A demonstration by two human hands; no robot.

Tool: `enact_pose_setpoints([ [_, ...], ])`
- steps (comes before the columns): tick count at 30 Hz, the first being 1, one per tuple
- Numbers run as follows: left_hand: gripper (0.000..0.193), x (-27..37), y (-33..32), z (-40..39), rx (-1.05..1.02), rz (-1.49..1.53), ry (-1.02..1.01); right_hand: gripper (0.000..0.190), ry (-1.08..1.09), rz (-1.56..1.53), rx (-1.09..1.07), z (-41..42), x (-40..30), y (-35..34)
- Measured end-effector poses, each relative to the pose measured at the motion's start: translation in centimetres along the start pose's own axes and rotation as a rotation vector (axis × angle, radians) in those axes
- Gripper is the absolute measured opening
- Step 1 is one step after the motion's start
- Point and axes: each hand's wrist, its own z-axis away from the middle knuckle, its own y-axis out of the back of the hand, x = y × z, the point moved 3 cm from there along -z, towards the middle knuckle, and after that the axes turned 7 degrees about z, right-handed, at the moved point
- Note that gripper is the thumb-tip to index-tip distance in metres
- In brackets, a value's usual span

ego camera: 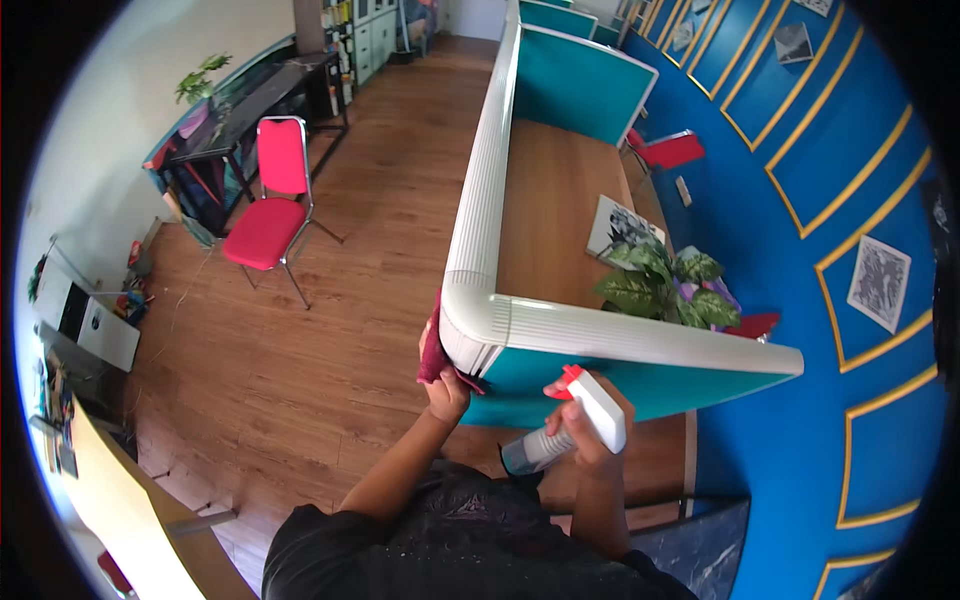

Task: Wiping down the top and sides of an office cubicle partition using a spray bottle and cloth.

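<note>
My left hand (448,391) presses a dark red cloth (433,358) against the rounded white corner post (465,315) of a cubicle partition. Some of its fingers are hidden behind the cloth. To the right, my right hand (589,427) grips a spray bottle (596,409) by its neck, with a white head, a red trigger and a clear body. The bottle is tilted in front of the teal partition panel (525,379), its red nozzle end close to the panel. White ribbed trim (645,337) caps the partition's top edge.
Behind the partition is a wooden desktop (562,195) with a leafy plant (645,281) and a black-and-white picture (619,229). A red chair (266,225) stands at left by a black table (255,101). A light-topped table (120,510) is at lower left, a dark marble-patterned surface (694,547) at lower right.
</note>
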Motion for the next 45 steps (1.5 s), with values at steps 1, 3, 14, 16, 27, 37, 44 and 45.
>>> enact_pose_setpoints([
  [1,0.075,-1.9,1.1,0.8,-0.035,0.0,0.017,0.026,-0.052,0.069,-0.001,0.0,-1.0,-1.7],
  [3,0.074,-4.8,3.0,2.1,-0.085,0.033,0.036,0.022,0.047,0.279,-0.05,-0.2,-1.2,-4.8],
  [14,0.065,8.3,-1.5,-5.4,-0.172,0.186,-0.133,0.021,0.211,0.563,0.068,2.2,1.3,-8.7],
  [16,0.065,11.7,-2.7,-7.3,-0.153,0.124,-0.24,0.024,0.271,0.613,0.083,3.2,1.3,-8.7],
  [27,0.099,-1.6,1.3,2.2,-0.262,-0.53,-0.74,0.027,-0.072,0.529,0.187,7.9,2.0,-7.2],
  [37,0.07,9.2,-2.7,-5.9,-0.114,0.057,-0.309,0.026,-0.054,0.463,0.173,8.2,2.9,-6.4],
  [44,0.054,19.5,-5.7,-11.8,-0.134,-0.266,-0.15,0.024,-0.035,0.461,0.152,7.2,3.3,-6.5],
  [45,0.054,19.3,-5.6,-11.7,-0.103,-0.255,-0.261,0.024,-0.023,0.455,0.147,7.1,3.3,-6.6],
])
